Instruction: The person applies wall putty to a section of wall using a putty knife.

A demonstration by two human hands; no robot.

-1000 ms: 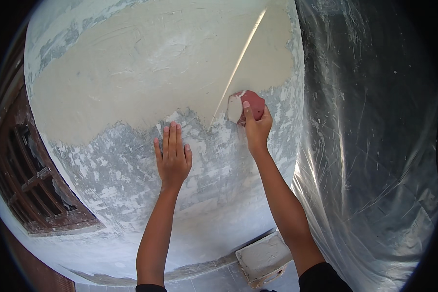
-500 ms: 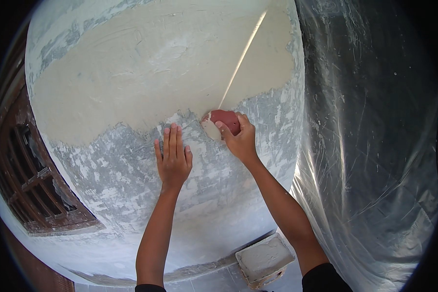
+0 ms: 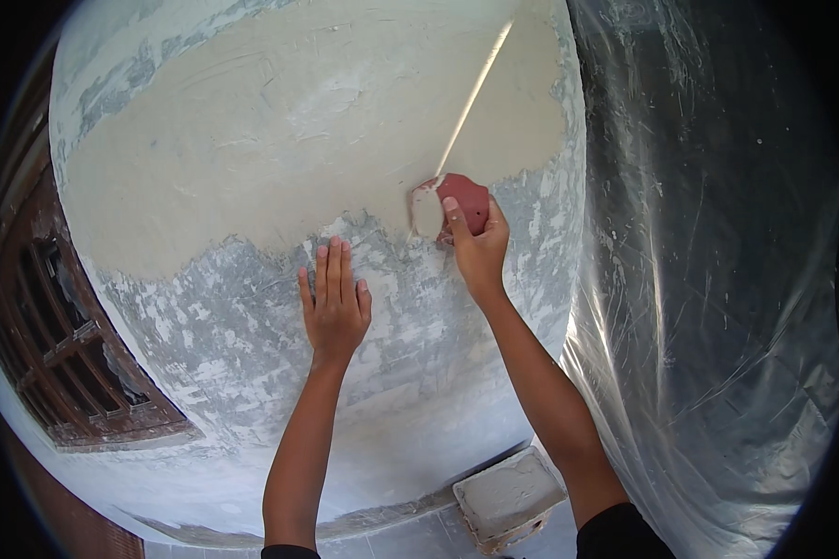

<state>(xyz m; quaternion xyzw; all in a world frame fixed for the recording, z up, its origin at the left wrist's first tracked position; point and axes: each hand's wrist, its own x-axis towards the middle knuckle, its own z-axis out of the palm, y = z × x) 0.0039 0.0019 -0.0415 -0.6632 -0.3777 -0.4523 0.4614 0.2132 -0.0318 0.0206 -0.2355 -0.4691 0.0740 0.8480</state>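
Observation:
My right hand (image 3: 480, 247) grips a flat red putty spreader (image 3: 464, 202), thumb on its near face. Pale filler is smeared over the spreader's left part. It lies against the wall at the lower border of a broad cream filler coat (image 3: 280, 130). Left of it, my left hand (image 3: 334, 303) rests flat on the patchy grey and white wall surface (image 3: 410, 317), fingers stretched upward with the tips just under the coat's ragged edge. Nothing is in the left hand. The right fingers behind the spreader are partly hidden.
A shallow tray of filler (image 3: 510, 494) stands low at the wall's foot, beside my right forearm. Clear plastic sheeting (image 3: 699, 307) hangs along the right. A brown wooden window frame (image 3: 75, 363) is set at the left. A thin streak of light (image 3: 475, 93) crosses the coat.
My right hand has moved up and slightly right with the spreader, which now sits on the coat's lower border. The left hand has stayed nearly in place.

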